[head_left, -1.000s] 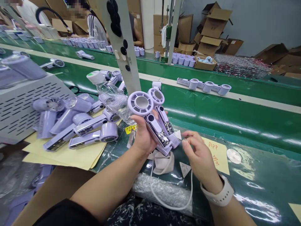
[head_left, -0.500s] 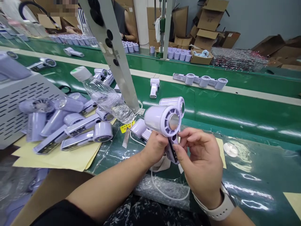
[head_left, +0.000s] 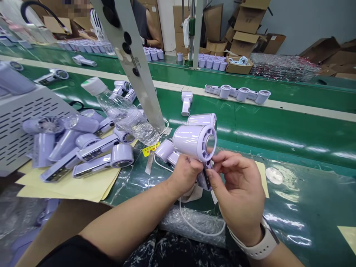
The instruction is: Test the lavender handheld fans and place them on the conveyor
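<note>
A lavender handheld fan (head_left: pixel 191 142) is held up in front of me, its round head above and its handle below. My left hand (head_left: pixel 185 174) is closed around the handle just under the head. My right hand (head_left: pixel 239 185), with a white watch strap at the wrist, is closed, thumb and fingertips pinching the handle's right side near the neck. Whether a small part sits between those fingertips is hidden. Right behind the held fan shows a second fan head (head_left: pixel 203 119). Another fan (head_left: pixel 164 150) lies on the bench beyond my left hand.
Several fans (head_left: pixel 96 148) lie piled on yellow paper (head_left: pixel 91 189) at left, beside a slotted grey box (head_left: pixel 33 122). A leaning water bottle (head_left: pixel 125 113) stands near a metal post (head_left: pixel 139 70). A white cable (head_left: pixel 191 231) loops below my hands. Beyond runs a green conveyor (head_left: pixel 267 126).
The held fan's head has turned a little to the right, so its front face shows more edge-on. The single fan on the conveyor has shifted slightly right. Both hands keep their hold.
</note>
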Action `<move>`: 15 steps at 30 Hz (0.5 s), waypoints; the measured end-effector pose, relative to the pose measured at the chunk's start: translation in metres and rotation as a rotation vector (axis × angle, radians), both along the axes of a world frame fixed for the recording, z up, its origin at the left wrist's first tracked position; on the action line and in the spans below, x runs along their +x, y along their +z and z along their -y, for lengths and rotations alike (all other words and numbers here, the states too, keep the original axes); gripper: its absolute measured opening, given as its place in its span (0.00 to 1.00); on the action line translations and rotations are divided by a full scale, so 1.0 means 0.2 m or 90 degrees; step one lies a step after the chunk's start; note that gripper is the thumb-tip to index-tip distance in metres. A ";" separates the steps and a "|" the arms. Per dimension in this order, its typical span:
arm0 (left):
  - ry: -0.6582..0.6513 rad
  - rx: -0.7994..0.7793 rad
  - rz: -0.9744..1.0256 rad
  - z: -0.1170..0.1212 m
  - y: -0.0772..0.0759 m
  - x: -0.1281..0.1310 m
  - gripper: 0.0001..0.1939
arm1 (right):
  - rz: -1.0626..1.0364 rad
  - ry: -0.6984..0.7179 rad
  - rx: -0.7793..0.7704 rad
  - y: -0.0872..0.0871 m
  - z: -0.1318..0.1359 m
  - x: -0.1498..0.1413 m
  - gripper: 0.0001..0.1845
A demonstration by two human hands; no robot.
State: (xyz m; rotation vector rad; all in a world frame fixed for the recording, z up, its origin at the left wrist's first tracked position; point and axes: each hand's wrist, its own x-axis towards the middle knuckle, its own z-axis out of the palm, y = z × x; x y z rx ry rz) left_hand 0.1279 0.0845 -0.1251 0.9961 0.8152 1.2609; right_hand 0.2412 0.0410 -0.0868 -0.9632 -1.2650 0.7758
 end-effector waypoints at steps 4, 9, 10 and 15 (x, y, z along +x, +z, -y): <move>0.001 0.033 0.015 0.00 0.04 0.00 0.33 | 0.004 -0.012 -0.012 0.00 0.00 0.00 0.17; 0.063 0.038 0.017 -0.01 0.08 0.01 0.30 | 0.038 -0.044 -0.015 -0.02 0.00 0.00 0.17; 0.076 0.035 0.017 0.00 0.08 0.02 0.30 | 0.051 -0.054 -0.015 -0.02 0.01 0.00 0.17; 0.069 0.017 0.015 0.02 0.09 0.02 0.29 | 0.074 -0.068 -0.015 -0.03 0.02 -0.01 0.19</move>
